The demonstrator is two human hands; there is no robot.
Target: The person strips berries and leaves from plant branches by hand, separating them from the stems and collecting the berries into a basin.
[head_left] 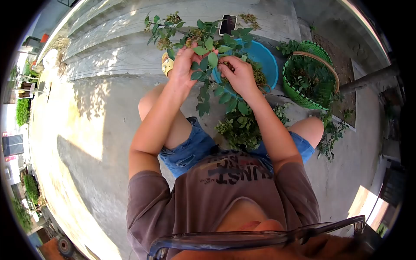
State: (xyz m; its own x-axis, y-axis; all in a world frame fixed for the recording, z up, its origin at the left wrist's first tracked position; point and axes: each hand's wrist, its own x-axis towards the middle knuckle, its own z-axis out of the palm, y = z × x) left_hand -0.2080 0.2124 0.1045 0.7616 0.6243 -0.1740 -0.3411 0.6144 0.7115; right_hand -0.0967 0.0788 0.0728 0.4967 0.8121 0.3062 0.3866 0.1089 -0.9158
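My left hand [184, 66] is closed around a leafy branch [212, 44] that carries clusters of small greenish-brown berries. The branch spreads up and to both sides of the hand, with some leaves hanging below. Beside it, my right hand [239, 76] is pinched at the branch's right side, over the rim of a blue basin [269, 60]. What its fingertips grip is too small to make out. Loose berry clusters [256, 73] lie in the basin, partly covered by my right hand and the leaves.
A green woven basket [299, 97] with a tan handle holds leafy branches, right of the basin. Cut leaves [240, 130] lie between my legs. A phone [228, 25] and a small berry pile [250, 20] rest on the concrete step [117, 52]. A yellow shoe [166, 65] shows left.
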